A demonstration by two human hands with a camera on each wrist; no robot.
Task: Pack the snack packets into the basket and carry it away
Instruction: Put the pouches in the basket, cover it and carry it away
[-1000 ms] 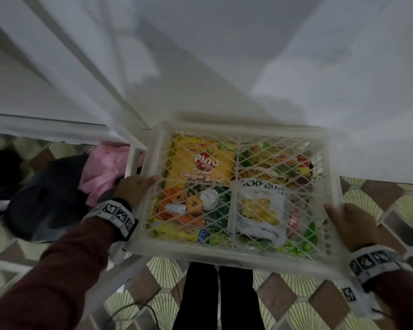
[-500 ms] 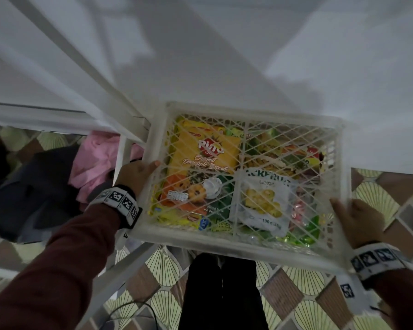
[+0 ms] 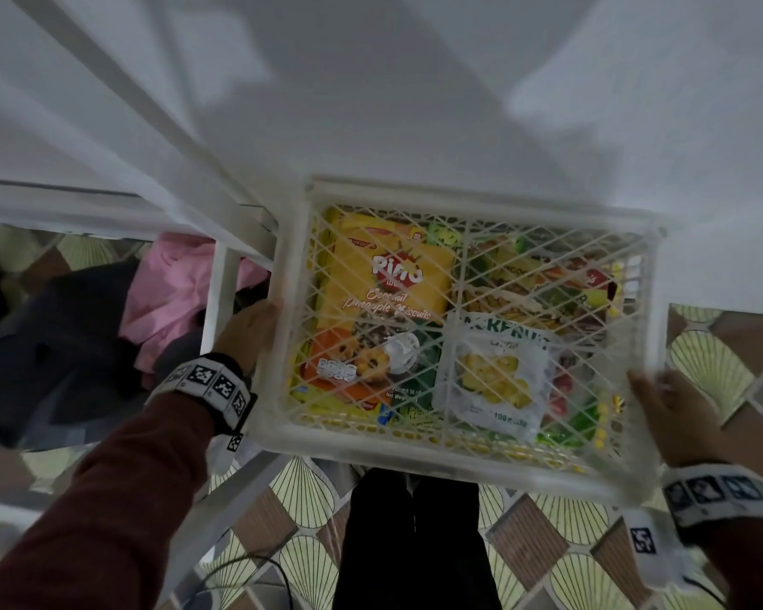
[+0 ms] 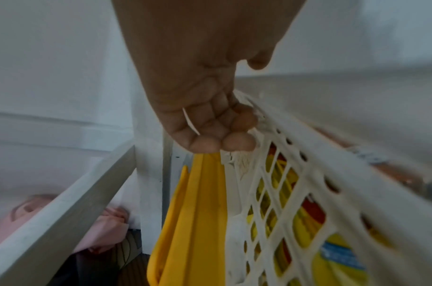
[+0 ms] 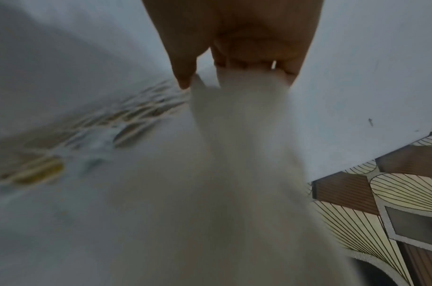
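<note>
Through the lattice of the white basket (image 3: 468, 460) some print can be read. On the yellow packet (image 3: 388, 275) at the far left of the basket stands a white brand word like "Ring", partly blurred, and under it "Coconut Pineapple Biscuits". On the white pouch (image 3: 494, 380) just right of this packet I read the letters "CKFRUIT" at the top and "100" near its bottom edge. Other print is too blurred.
</note>
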